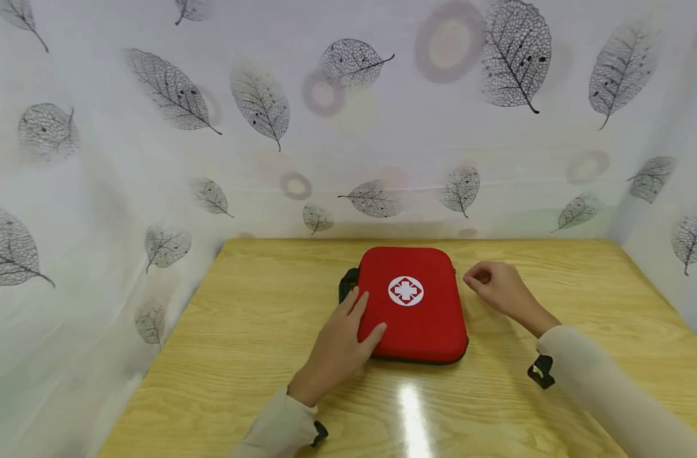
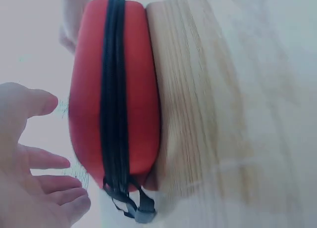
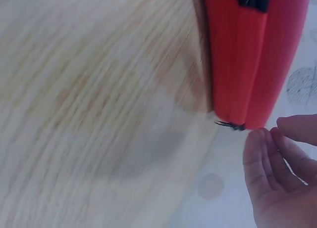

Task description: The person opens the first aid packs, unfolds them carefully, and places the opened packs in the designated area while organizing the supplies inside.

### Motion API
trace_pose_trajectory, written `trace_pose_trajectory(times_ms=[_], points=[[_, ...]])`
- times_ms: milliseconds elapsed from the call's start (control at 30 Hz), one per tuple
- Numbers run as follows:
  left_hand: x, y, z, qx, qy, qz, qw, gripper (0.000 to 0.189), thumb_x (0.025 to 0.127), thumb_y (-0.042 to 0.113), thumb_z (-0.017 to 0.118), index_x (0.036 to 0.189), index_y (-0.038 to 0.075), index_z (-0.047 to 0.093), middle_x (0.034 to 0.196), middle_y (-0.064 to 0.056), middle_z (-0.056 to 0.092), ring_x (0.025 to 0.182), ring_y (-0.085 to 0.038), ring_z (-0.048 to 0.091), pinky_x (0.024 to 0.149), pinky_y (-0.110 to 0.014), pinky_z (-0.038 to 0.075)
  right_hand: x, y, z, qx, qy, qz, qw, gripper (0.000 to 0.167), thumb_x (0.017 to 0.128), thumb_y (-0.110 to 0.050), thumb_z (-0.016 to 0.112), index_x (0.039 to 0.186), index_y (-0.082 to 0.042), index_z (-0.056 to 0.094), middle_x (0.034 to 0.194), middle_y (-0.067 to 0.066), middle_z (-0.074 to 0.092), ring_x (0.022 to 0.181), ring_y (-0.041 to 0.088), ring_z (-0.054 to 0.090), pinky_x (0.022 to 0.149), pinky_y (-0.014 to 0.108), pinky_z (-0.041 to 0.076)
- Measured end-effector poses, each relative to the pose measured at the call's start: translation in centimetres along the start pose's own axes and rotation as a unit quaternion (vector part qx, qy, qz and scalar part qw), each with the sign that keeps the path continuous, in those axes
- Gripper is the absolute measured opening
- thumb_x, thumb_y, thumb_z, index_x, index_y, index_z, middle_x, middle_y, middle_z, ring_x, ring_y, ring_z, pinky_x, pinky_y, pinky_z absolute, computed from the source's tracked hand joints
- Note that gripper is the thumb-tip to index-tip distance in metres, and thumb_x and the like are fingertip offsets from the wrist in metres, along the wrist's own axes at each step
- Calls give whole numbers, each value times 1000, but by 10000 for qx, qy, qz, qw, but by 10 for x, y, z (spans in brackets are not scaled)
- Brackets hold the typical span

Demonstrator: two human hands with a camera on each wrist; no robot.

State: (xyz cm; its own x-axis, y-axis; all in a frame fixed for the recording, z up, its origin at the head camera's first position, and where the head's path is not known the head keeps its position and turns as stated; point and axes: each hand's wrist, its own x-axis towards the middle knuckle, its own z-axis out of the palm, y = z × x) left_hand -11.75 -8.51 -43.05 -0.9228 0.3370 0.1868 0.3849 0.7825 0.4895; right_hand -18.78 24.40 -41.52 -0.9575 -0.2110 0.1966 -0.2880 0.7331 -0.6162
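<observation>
A red zip-up first-aid case (image 1: 408, 331) with a white cross badge lies flat on the wooden table, badge up. My left hand (image 1: 339, 343) is at its lower left, the thumb over the top edge and the fingers extended along the left side. The left wrist view shows the case's black zipper (image 2: 114, 89) running along its side, with a dark strap and buckle (image 2: 141, 208) at one end. Beside the upper right edge, my right hand (image 1: 499, 289) has thumb and fingertips brought together, nothing visible between them. A small black zipper end (image 3: 237, 126) shows near those fingertips.
The wooden table (image 1: 256, 305) has a light reflection near its front. Pale cloth (image 1: 382, 140) printed with leaves hangs behind and on both sides. A dark handle (image 1: 348, 282) sticks out from the case's left side. Each sleeve carries a black wrist device (image 1: 542, 371).
</observation>
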Motion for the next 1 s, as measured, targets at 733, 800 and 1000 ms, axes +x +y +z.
trace_pose_trajectory(times_ms=[733,800,1000], points=[[-37,-12,-6,-1317,-469,-469,9891,74,102,41,60,153,-7,35,159,-22,33,146,-33,34,116,-49,34,-52,-46,28,742,-379,412,9957,68,90,-26,79,136,16,52,130,33,61,107,44,68,81,43,60],[-38,-12,-5,-1317,-452,-365,9896,70,104,36,58,153,-8,34,158,-22,33,146,-32,35,115,-48,34,-53,-47,30,685,-310,341,9966,67,90,-25,79,135,17,53,130,33,60,108,46,67,84,46,59],[-40,-11,-4,-1217,-327,-172,9919,63,105,28,57,151,-10,35,156,-25,36,144,-32,38,114,-48,37,-53,-47,31,308,-155,249,9991,63,90,-23,79,132,17,56,131,32,60,113,49,63,92,54,54]])
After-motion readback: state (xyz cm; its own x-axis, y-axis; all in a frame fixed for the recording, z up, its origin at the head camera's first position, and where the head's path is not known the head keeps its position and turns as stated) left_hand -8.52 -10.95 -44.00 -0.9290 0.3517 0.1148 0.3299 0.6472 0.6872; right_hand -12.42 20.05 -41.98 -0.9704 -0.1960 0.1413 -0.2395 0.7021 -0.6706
